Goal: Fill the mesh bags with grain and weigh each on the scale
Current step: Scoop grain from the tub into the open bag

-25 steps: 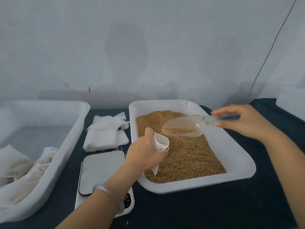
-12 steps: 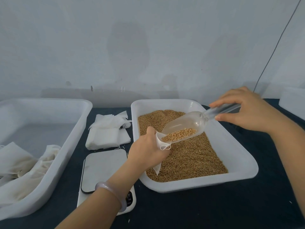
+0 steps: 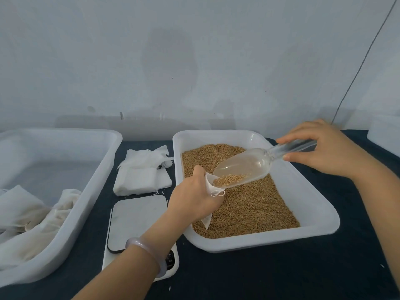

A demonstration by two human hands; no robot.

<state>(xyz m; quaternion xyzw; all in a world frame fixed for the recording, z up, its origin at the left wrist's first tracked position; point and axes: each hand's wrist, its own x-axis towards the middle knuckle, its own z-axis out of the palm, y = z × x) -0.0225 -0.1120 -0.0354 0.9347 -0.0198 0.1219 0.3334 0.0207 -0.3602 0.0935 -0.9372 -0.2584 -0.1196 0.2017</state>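
My left hand (image 3: 193,197) grips a small white mesh bag (image 3: 211,187) above the white tray (image 3: 320,215) of brown grain (image 3: 249,204), with the bag's mouth held open. My right hand (image 3: 324,150) holds the handle of a clear plastic scoop (image 3: 249,165). The scoop is tilted down to the left, its lip at the bag's mouth, and some grain lies at its lower end. A white kitchen scale (image 3: 136,221) sits left of the tray, its platform bare, partly hidden by my left forearm.
A stack of folded white mesh bags (image 3: 142,172) lies behind the scale. A large white tub (image 3: 86,191) at the left holds crumpled white cloth (image 3: 32,224). Another white container (image 3: 383,131) shows at the far right edge. A dark cloth covers the table.
My right hand lifted the scoop's handle and tipped the scoop from level to steeply down. The grain slid to its lip at the bag's mouth. My left hand barely moved.
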